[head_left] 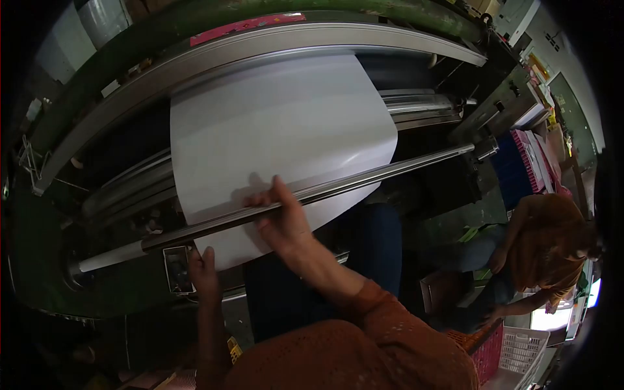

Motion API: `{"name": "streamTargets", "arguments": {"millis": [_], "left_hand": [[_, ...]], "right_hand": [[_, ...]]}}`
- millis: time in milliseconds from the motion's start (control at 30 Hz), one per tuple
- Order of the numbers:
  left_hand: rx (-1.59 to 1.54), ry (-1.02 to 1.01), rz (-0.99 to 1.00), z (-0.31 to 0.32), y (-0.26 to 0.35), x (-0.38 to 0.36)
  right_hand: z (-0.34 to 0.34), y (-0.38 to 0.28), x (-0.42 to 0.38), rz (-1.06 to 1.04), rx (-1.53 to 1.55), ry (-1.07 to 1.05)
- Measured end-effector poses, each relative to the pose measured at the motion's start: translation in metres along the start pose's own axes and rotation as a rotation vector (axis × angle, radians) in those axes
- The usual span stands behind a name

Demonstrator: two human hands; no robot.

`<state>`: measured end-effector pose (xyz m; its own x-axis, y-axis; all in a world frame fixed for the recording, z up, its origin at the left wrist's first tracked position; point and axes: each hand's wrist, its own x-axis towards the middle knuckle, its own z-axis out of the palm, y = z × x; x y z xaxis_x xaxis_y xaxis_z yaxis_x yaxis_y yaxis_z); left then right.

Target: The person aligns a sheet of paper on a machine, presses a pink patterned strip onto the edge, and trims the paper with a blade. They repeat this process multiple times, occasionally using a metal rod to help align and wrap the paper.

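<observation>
A wide white sheet (279,123) comes down from under a long metal bar of a machine and passes behind a round metal rod (364,177). My right hand (283,224) is at the middle of the rod, with its fingers curled over it and the thumb side up. Lower left, my left hand (205,270) is at the sheet's lower left edge, the thumb raised and the other fingers mostly hidden. The sheet's bottom part hangs below the rod, between my hands.
A green roller (416,18) runs behind the curved metal bar (260,44). Near my left hand is a small metal-framed box (177,270). At the right sits a person in an orange-brown top (546,244), beside a white crate (520,348) and stacked pink and blue material (526,159).
</observation>
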<state>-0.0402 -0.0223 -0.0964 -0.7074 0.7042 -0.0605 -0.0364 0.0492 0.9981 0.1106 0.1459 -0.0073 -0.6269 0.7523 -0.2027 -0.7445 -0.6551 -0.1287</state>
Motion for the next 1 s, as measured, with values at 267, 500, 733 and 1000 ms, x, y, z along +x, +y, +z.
{"name": "streamTargets", "arguments": {"millis": [267, 500, 733, 1000], "left_hand": [[0.104, 0.001, -0.009, 0.002, 0.018, 0.0], [0.112, 0.106, -0.043, 0.017, 0.061, -0.019], [-0.09, 0.04, -0.081, 0.007, 0.049, -0.012], [-0.291, -0.006, -0.19, 0.015, 0.089, -0.022]], "right_hand": [[-0.034, -0.273, -0.035, -0.556, -0.098, 0.133], [-0.04, -0.28, -0.016, -0.855, -0.091, 0.247], [-0.03, -0.132, -0.075, -0.15, -1.459, -0.125], [-0.106, -0.259, -0.043, -0.234, -0.846, 0.15]]}}
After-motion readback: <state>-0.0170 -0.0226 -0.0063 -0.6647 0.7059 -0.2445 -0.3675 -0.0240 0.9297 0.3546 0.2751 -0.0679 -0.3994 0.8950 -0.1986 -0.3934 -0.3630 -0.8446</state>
